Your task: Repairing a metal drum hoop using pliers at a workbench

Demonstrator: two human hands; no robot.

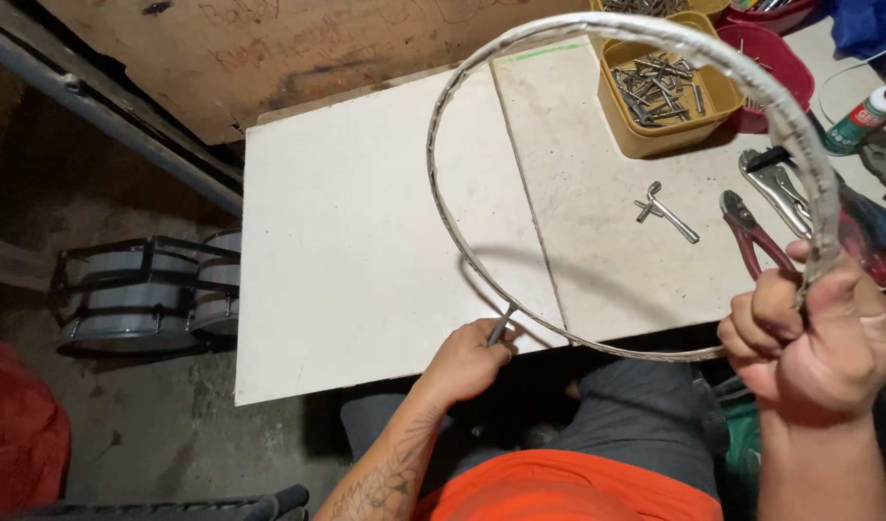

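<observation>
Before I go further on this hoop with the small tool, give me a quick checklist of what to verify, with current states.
1. Right hand grips the metal hoop: ok.
2. Left hand holds the small tool at the hoop's lower edge: ok.
3. Tool tip seated on the hoop: cannot tell.
4. White board beneath the hoop: ok.
5. Pliers and T-shaped key within reach: ok.
</observation>
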